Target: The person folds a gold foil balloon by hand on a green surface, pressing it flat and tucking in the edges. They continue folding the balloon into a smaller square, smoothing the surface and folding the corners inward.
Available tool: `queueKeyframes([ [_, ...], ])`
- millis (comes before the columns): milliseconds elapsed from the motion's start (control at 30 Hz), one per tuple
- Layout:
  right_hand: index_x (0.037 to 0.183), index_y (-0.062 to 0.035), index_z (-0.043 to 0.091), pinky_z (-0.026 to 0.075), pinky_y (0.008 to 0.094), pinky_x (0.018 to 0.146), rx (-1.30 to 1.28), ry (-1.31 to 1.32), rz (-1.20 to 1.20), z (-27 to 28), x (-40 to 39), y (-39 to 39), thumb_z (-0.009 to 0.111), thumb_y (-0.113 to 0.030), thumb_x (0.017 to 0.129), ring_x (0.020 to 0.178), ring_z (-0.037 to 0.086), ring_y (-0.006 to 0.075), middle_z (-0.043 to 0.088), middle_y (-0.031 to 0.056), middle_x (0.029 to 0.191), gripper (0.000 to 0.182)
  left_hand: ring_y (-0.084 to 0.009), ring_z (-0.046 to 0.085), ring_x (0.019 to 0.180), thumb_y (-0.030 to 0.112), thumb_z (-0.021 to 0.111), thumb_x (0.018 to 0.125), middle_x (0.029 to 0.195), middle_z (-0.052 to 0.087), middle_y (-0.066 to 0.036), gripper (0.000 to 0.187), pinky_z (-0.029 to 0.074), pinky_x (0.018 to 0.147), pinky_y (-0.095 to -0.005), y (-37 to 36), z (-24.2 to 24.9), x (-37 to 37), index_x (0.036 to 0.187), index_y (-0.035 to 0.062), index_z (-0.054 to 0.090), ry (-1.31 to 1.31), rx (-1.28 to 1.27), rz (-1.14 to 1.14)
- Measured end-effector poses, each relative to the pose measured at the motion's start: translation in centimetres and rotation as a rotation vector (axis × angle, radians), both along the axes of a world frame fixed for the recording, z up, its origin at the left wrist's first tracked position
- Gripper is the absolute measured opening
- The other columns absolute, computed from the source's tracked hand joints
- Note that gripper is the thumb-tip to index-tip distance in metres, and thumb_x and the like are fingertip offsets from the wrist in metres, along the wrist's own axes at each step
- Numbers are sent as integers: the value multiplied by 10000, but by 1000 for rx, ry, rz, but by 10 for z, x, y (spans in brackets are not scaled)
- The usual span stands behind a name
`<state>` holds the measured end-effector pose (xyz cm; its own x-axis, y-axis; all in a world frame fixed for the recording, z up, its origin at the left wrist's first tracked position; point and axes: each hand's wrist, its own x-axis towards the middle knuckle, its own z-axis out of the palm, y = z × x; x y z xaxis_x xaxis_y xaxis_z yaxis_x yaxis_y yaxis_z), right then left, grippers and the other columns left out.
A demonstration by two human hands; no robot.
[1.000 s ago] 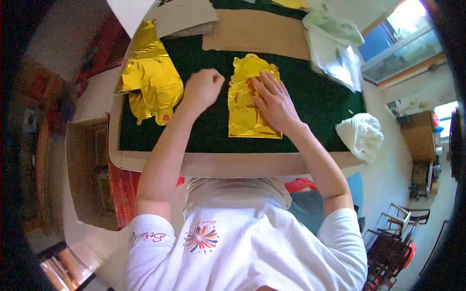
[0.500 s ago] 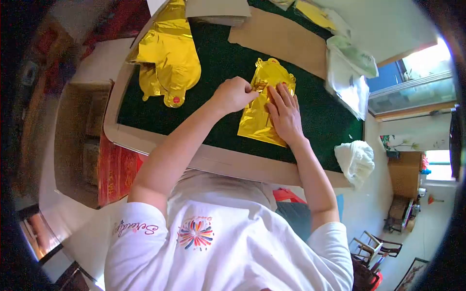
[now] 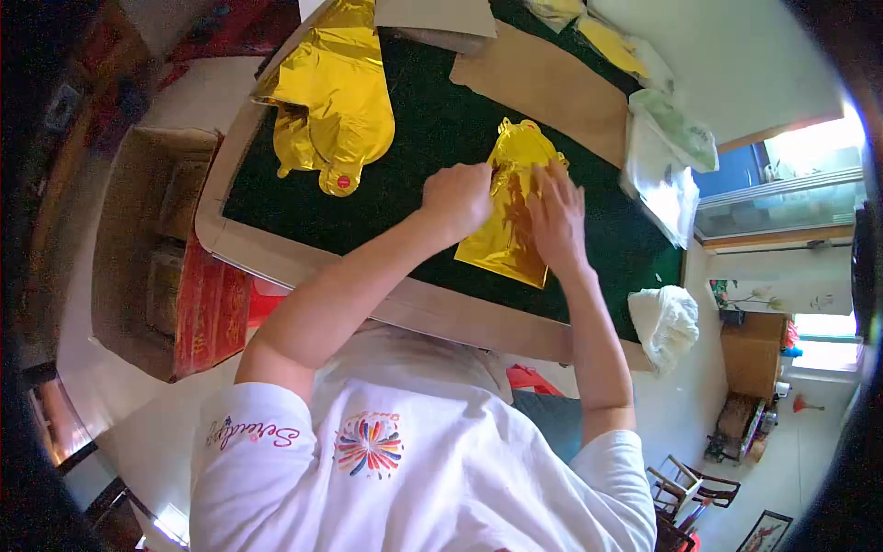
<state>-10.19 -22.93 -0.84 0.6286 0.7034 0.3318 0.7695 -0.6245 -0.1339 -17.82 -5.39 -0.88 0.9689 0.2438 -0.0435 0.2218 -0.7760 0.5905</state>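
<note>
A folded gold foil balloon (image 3: 504, 244) lies on the dark green table top in front of me, its scalloped end pointing away. My left hand (image 3: 460, 198) is closed at the balloon's left edge, the thumb and fingertips pinching the foil; the exact grip is partly hidden. Over the balloon's right side, my right hand (image 3: 557, 219) has its fingers spread, slightly blurred, on or just above the foil. To the left is a larger pile of gold foil balloons (image 3: 345, 101), with a small red dot on a tab at the near end.
Brown cardboard (image 3: 543, 83) lies along the table's far side, beside a whitish stack (image 3: 437, 20). Clear plastic bags (image 3: 664, 184) are at the right, and a white cloth-like bundle (image 3: 664, 322) sits on the near right corner. An open cardboard box (image 3: 138, 258) stands left of the table.
My right hand has shifted slightly, its fingers now more spread and raised from the foil. My left hand has turned into a tighter fist at the edge. The whole view has tilted a little.
</note>
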Motion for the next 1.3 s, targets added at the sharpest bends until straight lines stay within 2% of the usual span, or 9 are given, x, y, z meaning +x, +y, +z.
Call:
queueKeyframes([
  [100, 1207, -77, 536, 364, 445, 1012, 83, 226, 135, 32, 17, 13, 596, -78, 821, 1172, 456, 360, 517, 165, 1246, 391, -341, 652, 796, 246, 652, 808, 873, 659, -139, 337, 525, 672, -466, -8, -1, -6, 1078, 66, 559, -17, 65, -3],
  [167, 1184, -85, 550, 364, 439, 1011, 27, 278, 178, 28, 36, 21, 604, -76, 803, 1164, 454, 360, 526, 162, 1211, 385, -332, 669, 800, 103, 522, 853, 935, 650, -159, 195, 543, 671, -426, -14, 11, -16, 1024, 25, 575, -103, 130, 4],
  [333, 1061, -94, 602, 367, 417, 1000, -126, 384, 338, 26, 57, 35, 638, -72, 763, 1114, 465, 349, 541, 147, 1091, 301, -329, 659, 778, 168, 612, 824, 963, 625, -149, 238, 536, 662, -431, -17, 4, -16, 1008, 36, 541, -148, 114, 64],
  [400, 862, -110, 608, 410, 449, 901, -49, 427, 382, 24, 61, 34, 654, -81, 688, 1007, 512, 359, 568, 128, 996, 182, -333, 649, 775, 226, 678, 798, 966, 617, -144, 293, 527, 669, -445, -14, 1, -16, 983, 54, 531, -132, 66, 104],
  [600, 942, -84, 604, 386, 394, 958, -56, 377, 434, 18, 64, 24, 643, -34, 747, 1057, 483, 327, 540, 122, 1041, 205, -325, 648, 797, 188, 710, 767, 890, 628, -139, 321, 518, 691, -427, 5, -9, -19, 976, 33, 521, -309, -250, 54],
  [667, 952, -84, 602, 388, 396, 959, -17, 357, 404, 21, 57, 25, 643, -34, 749, 1058, 484, 325, 541, 121, 1043, 213, -330, 643, 894, 125, 682, 767, 956, 644, -165, 323, 518, 761, -435, 6, 2, -20, 1021, 32, 506, -72, -268, 30],
  [900, 993, -89, 613, 391, 418, 957, -22, 136, 413, 30, 42, 33, 647, -30, 732, 1062, 498, 313, 544, 118, 1045, 270, -329, 644, 876, 59, 656, 764, 915, 642, -158, 286, 524, 733, -431, -5, -2, -24, 1007, 33, 508, -202, -155, 47],
  [1133, 1016, -105, 639, 389, 427, 962, -76, 107, 404, 24, 39, 28, 623, -19, 735, 1071, 510, 303, 554, 115, 1052, 293, -320, 630, 903, 45, 633, 783, 953, 623, -150, 273, 523, 751, -421, -10, 2, -27, 1010, 26, 481, -182, -128, 58],
  [1300, 987, -103, 660, 379, 428, 978, -84, 29, 476, 42, 18, 38, 603, -52, 750, 1110, 494, 294, 560, 91, 1141, 249, -313, 621, 913, 49, 638, 783, 948, 614, -151, 292, 519, 754, -418, -13, -6, -27, 1017, 32, 464, -275, -65, 52],
])
